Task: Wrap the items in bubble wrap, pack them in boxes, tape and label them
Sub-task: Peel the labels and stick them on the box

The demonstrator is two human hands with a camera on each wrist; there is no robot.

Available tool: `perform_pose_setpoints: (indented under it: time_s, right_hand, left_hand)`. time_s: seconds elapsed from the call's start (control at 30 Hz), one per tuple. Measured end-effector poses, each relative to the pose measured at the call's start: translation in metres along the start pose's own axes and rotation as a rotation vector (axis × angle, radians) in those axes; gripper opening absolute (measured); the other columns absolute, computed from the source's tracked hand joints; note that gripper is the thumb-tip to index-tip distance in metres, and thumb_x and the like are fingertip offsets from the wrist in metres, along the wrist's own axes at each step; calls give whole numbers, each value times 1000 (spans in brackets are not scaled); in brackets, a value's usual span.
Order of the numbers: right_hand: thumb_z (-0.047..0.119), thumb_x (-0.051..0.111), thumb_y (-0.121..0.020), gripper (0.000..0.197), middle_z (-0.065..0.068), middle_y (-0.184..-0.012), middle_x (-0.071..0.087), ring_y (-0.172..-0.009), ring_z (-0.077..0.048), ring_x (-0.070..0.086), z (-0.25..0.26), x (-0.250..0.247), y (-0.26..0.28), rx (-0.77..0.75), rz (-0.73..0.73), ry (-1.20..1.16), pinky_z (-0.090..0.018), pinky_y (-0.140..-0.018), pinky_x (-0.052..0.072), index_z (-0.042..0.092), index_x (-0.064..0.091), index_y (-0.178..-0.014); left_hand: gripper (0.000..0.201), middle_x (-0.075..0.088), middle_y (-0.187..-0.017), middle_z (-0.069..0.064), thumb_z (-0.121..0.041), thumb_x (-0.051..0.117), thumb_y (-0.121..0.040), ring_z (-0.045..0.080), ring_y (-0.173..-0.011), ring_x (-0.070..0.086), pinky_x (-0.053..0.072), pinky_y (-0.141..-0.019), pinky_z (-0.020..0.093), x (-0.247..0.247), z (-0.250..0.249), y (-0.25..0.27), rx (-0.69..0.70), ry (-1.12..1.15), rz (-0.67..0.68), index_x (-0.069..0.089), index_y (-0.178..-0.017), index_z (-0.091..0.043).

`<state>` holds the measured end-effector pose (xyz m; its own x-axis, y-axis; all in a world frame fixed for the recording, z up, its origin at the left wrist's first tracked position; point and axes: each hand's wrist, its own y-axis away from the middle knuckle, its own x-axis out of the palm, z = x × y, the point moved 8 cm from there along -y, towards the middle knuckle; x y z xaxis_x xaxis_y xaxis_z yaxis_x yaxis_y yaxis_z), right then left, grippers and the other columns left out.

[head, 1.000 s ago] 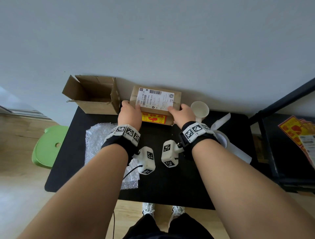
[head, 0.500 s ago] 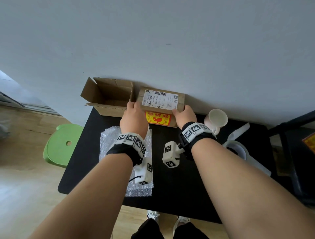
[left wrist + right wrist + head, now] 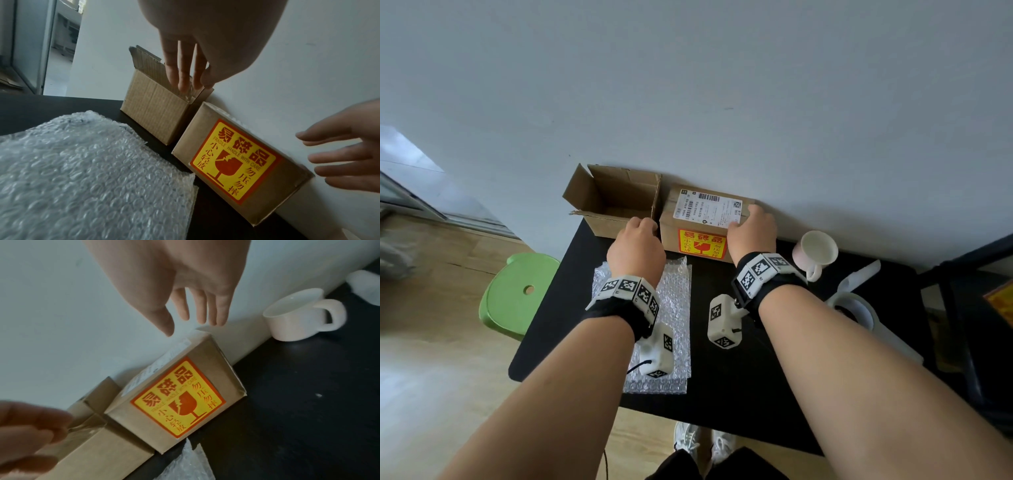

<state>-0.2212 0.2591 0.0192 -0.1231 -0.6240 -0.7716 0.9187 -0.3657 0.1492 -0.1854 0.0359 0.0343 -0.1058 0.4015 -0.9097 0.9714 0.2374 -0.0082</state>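
Both hands have let go of the sealed box [image 3: 702, 222], now set against the far wall. The left hand [image 3: 635, 248] touches the open box [image 3: 616, 202] with straight fingers; the right hand [image 3: 751, 233] hovers slack and empty. The mug [image 3: 816, 251] looks breakable, best held round its body.

A sealed brown box [image 3: 703, 222] stands on the black tabletop [image 3: 756, 377] against the wall, with a white shipping label [image 3: 710, 207] on top and a yellow-and-red fragile sticker [image 3: 234, 160] on its front. Just beside it stands an open cardboard box [image 3: 616, 202], apparently empty. A bubble wrap sheet [image 3: 671, 308] lies flat nearby; a white mug [image 3: 298, 316] stands upright.
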Motion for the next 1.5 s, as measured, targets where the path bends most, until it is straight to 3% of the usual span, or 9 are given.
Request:
perform_pose_setpoints:
  time_s: [0.1,0.23,0.4,0.7,0.83,0.93,1.1,1.4,1.5]
  right_hand:
    - [18,53,-99,35,-10,-131,53,-121,-25,53,20,-2,5,-135,34,1,-32,-92,49,11,52,-133]
    - [21,52,-99,33,-6,-132,58,-117,-23,58,43,7,10,-188,113,-73,-38,-96,51,16,56,-131]
    - [24,48,-100,31,-2,-131,61,-118,-23,57,73,26,17,-214,197,-79,-34,-96,46,19,57,-130]
    - [33,52,-99,41,-4,-129,62,-118,-25,58,122,73,13,-144,245,6,-32,-93,43,15,51,-136]
    - [33,53,-99,35,-8,-119,64,-110,-27,60,131,94,12,-69,211,105,-30,-78,39,11,55,-126]
    - [35,53,-98,29,-8,-105,63,-100,-27,62,132,107,11,-20,204,167,-31,-72,40,10,59,-113]
    - [22,47,-100,22,-12,-103,64,-93,-30,61,132,113,10,23,148,190,-32,-70,39,6,61,-104]
    - [19,38,-102,10,0,-72,41,-78,-26,45,155,85,24,38,22,-11,-32,-64,30,11,43,-98]
    - [20,36,-101,9,2,-71,39,-71,-25,46,156,62,30,33,-33,-79,-31,-54,24,14,41,-97]
  left_hand:
    - [29,57,-119,4,-12,42,-97,24,-106,54,39,-71,32,-17,1,5,-25,14,-72,59,-121,-15]
    - [30,54,-124,7,-8,42,-95,26,-114,48,42,-84,37,-37,20,3,-105,60,-134,57,-121,-13]
    - [38,50,-131,12,-3,42,-91,30,-123,41,36,-98,39,-57,52,-12,-172,94,-187,55,-126,-9]
    - [48,41,-146,15,-13,43,-98,34,-132,41,33,-106,42,-58,114,-83,-272,221,-2,37,-145,-8]
    - [53,46,-145,16,-22,46,-100,34,-131,46,37,-104,39,-44,127,-107,-244,231,139,30,-149,-9]
    - [47,54,-137,17,-22,45,-101,34,-126,51,40,-99,39,-39,134,-118,-219,233,154,38,-145,-9]
    - [31,64,-116,18,-16,43,-98,36,-108,58,42,-83,36,-43,143,-128,-188,209,96,58,-123,-5]
    - [16,58,-94,10,-18,37,-95,29,-78,48,34,-68,35,-93,134,-116,-234,381,-150,50,-99,-10]
    - [16,56,-81,5,-20,38,-94,30,-77,53,42,-68,36,-116,124,-107,-220,479,-225,52,-94,-12]
